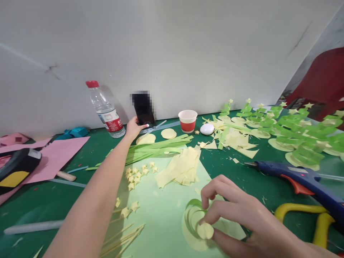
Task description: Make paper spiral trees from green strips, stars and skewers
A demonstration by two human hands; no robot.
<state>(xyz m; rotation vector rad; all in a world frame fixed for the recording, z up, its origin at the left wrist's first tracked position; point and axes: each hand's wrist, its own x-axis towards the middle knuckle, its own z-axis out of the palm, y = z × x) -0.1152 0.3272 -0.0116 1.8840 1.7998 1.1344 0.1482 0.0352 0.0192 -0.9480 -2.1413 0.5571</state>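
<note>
My left hand point(134, 127) reaches to the back of the table and grips the lower left of a black phone point(143, 107), thumb on its front. The phone leans against the white wall. My right hand point(228, 211) pinches a green paper spiral point(192, 215) by a small, pale yellow round end point(205, 231). Under the spiral lies a larger pale yellow paper circle point(196, 244), on a light green sheet point(158, 218). Folded paper stars point(137, 175), pale yellow paper strips point(180, 168) and green paper strips point(153, 147) lie between my arms.
A water bottle point(107, 114), a paper cup point(187, 122) and a white oval case point(207, 129) stand along the wall. Finished green spirals with stars point(306, 143) fill the right back. A blue glue gun point(287, 170) and yellow-handled tool point(298, 208) lie right; pink paper point(61, 150) left.
</note>
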